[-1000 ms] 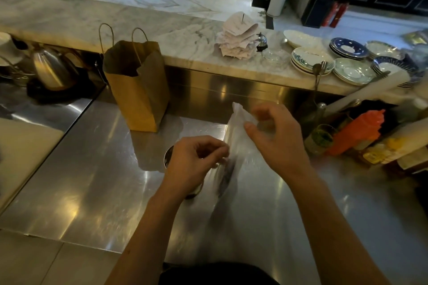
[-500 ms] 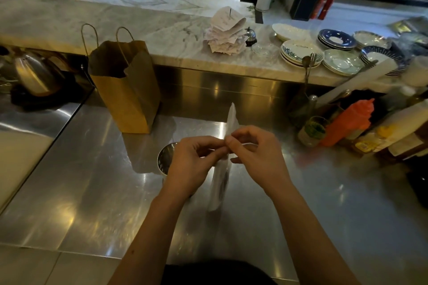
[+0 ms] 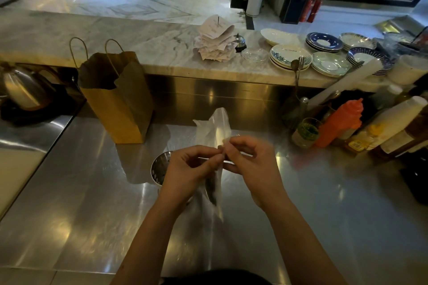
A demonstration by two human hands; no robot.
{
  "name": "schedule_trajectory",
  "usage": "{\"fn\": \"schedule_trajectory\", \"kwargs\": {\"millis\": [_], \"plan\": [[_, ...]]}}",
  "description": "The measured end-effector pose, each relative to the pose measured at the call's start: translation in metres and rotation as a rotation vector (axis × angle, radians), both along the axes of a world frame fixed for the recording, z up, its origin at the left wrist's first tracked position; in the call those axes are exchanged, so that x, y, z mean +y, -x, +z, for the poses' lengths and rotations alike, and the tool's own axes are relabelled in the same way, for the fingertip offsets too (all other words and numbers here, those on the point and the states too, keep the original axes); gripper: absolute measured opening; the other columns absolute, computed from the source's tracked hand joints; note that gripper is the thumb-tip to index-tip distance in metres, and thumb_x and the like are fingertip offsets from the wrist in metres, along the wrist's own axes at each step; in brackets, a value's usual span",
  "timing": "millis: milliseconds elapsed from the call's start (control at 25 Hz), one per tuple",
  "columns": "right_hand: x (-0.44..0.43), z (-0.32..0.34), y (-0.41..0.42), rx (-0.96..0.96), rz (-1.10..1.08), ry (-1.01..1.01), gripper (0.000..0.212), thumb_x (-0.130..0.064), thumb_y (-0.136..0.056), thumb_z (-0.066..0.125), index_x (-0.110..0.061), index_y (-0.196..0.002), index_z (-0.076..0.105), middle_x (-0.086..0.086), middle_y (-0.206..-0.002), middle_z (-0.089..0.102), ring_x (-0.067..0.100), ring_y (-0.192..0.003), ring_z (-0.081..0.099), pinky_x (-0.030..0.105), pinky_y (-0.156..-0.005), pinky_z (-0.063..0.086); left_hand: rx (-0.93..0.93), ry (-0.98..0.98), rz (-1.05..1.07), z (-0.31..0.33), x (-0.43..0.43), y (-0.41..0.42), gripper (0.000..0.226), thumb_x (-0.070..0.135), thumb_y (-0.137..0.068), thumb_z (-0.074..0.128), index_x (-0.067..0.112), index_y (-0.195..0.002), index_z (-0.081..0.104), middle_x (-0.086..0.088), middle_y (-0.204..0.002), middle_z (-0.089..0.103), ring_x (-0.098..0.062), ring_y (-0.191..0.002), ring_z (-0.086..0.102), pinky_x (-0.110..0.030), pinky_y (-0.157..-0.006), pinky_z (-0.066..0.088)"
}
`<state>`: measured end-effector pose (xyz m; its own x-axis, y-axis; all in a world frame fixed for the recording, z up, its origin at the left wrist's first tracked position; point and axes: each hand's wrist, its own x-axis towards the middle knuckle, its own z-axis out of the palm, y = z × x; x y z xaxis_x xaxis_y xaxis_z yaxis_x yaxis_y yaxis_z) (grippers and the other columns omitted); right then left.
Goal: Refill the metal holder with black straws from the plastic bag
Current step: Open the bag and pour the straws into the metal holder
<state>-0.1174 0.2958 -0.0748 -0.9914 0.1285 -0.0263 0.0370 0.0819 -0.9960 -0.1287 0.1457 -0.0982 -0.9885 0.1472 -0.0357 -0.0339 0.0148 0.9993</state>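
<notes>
Both my hands, left hand (image 3: 190, 169) and right hand (image 3: 250, 164), pinch the plastic bag (image 3: 214, 132) with closed fingers. Tearing abruptly could spill black straws (image 3: 210, 190) beside the metal holder (image 3: 159, 169) just left.

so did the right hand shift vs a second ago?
Yes. The right hand dropped and closed leftward toward the metal holder, now meeting the left hand on the plastic bag.

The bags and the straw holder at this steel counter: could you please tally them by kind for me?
Brown paper bag: 1
Clear plastic bag: 1
Metal holder: 1
Total: 3
</notes>
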Motion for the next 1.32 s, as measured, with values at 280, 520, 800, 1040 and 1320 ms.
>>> {"fn": "schedule_trajectory", "kwargs": {"millis": [280, 520, 800, 1040, 1320], "plan": [[-0.002, 0.007, -0.002, -0.021, 0.027, 0.164, 0.013, -0.01, -0.09, 0.062, -0.01, -0.101, 0.07, 0.005, -0.095, 0.075, 0.017, -0.09, 0.073, 0.029, -0.073, 0.06, -0.021, -0.069, 0.001, 0.001, -0.001, 0.0, 0.022, 0.027, -0.079, 0.063, 0.014, -0.093, 0.074, -0.002, -0.088, 0.076, -0.02, -0.085, 0.072, -0.026, -0.072, 0.058], [-0.005, 0.008, 0.001, -0.002, 0.017, 0.08, 0.014, -0.012, -0.094, 0.057, -0.011, -0.101, 0.069, 0.003, -0.098, 0.073, 0.015, -0.092, 0.071, 0.029, -0.075, 0.06, 0.139, 0.139, 0.016, 0.004, 0.005, 0.001, 0.02, 0.045, -0.082, 0.057, 0.029, -0.089, 0.066, 0.007, -0.086, 0.071, -0.016, -0.086, 0.069, -0.03, -0.076, 0.057], [-0.011, 0.011, 0.002, 0.006, -0.05, 0.05, 0.015, -0.011, -0.097, 0.051, -0.007, -0.098, 0.065, 0.004, -0.095, 0.071, 0.015, -0.09, 0.071, 0.028, -0.074, 0.06, 0.284, 0.263, 0.089, 0.005, 0.017, -0.002, 0.009, 0.021, -0.097, 0.051, 0.025, -0.09, 0.056, 0.008, -0.084, 0.061, -0.003, -0.082, 0.06, -0.01, -0.068, 0.047], [-0.014, 0.014, 0.001, -0.028, -0.049, 0.143, 0.016, -0.007, -0.098, 0.048, -0.002, -0.098, 0.063, 0.009, -0.095, 0.072, 0.017, -0.09, 0.071, 0.029, -0.075, 0.06, 0.263, 0.186, 0.083, 0.003, 0.016, -0.001, 0.02, 0.029, -0.095, 0.049, 0.013, -0.092, 0.06, 0.009, -0.08, 0.062, -0.008, -0.078, 0.061, -0.016, -0.068, 0.05], [-0.01, 0.01, -0.002, -0.062, -0.057, 0.158, 0.017, -0.008, -0.098, 0.048, -0.002, -0.099, 0.064, 0.011, -0.097, 0.072, 0.018, -0.092, 0.072, 0.036, -0.082, 0.059, 0.211, 0.106, 0.03, 0.001, 0.018, -0.002, 0.021, 0.034, -0.094, 0.05, 0.016, -0.091, 0.059, 0.007, -0.08, 0.061, -0.012, -0.078, 0.061, -0.024, -0.072, 0.05]]}}
